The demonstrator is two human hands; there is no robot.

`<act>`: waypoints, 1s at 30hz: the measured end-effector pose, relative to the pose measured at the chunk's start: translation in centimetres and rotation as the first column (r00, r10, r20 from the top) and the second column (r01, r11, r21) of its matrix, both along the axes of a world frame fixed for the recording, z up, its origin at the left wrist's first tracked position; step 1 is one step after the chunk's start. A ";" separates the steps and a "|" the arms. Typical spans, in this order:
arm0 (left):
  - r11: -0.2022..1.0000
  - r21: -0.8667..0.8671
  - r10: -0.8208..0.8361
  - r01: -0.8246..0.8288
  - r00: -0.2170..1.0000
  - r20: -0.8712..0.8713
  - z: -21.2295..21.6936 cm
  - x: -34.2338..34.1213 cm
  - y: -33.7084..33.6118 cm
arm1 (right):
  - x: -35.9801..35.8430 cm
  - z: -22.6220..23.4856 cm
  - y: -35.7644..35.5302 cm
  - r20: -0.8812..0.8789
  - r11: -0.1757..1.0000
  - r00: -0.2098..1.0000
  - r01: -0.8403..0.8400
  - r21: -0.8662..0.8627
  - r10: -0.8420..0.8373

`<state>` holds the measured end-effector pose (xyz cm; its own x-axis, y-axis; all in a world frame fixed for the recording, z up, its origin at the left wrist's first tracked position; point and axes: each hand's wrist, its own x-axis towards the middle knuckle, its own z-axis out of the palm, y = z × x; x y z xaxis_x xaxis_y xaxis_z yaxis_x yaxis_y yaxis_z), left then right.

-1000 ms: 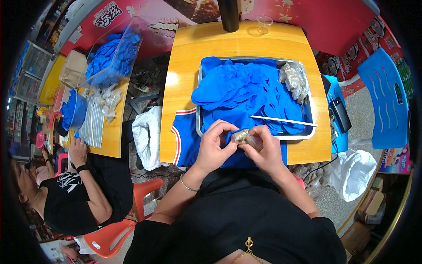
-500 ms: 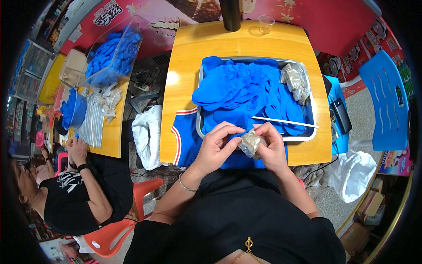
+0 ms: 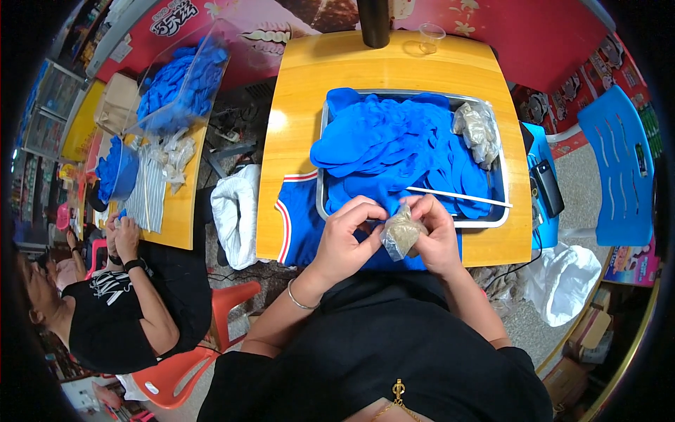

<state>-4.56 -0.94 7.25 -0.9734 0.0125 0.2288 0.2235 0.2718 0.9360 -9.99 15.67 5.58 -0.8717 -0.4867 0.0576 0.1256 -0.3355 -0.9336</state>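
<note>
In front of my chest, just over the tray's near edge, my right hand [image 3: 437, 238] is closed round a small clear plastic bag [image 3: 402, 233] of grey-brown material. My left hand [image 3: 349, 238] meets it from the other side, fingertips curled at the edge of a limp blue piece [image 3: 391, 202] and thumb tip near the bag. What the left fingertips press on is partly hidden. Behind both hands, a metal tray [image 3: 502, 188] carries a heap of flat, rounded blue pieces [image 3: 383, 141]. A thin white stick [image 3: 460, 197] lies across the heap's near right.
Another filled plastic bag [image 3: 478, 133] sits in the tray's right corner. A clear cup [image 3: 430, 39] and a dark post [image 3: 373, 24] stand at the wooden table's far side. Blue cloth with striped trim [image 3: 299, 218] hangs over the near edge. At left, a co-worker [image 3: 112, 309] handles something blue.
The small bag has tipped more upright between my hands, its top nearer the blue piece. My hands stay almost in place, and the view has shifted slightly.
</note>
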 end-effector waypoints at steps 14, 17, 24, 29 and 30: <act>0.875 0.484 -0.053 -0.029 0.987 0.155 -0.5 0.3 0.6 | -0.1 0.7 1.1 -0.318 0.971 0.945 0.008 0.241 0.071; 0.879 0.468 0.019 -0.097 0.985 0.169 -0.7 0.1 0.3 | 0.0 0.1 1.5 -0.313 0.962 0.947 0.024 0.273 0.065; 0.910 0.386 0.095 -0.154 0.981 0.169 -0.8 -0.1 0.6 | 0.9 1.2 1.9 -0.234 0.928 0.955 -0.088 0.362 0.181; 0.976 0.180 0.102 -0.122 0.988 0.116 -0.9 -0.2 0.2 | 1.1 1.9 1.6 -0.301 0.910 0.930 -0.076 0.408 0.212; 0.989 0.074 0.122 -0.129 0.988 0.093 -0.7 -0.2 0.3 | 0.9 1.9 1.7 -0.311 0.892 0.916 -0.097 0.442 0.254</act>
<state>-4.77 -0.69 6.57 -0.9824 -0.1259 0.1377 0.1083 0.2161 0.9703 -9.08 17.41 7.46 -0.7285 -0.6770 0.1043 -0.2158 0.0824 -0.9730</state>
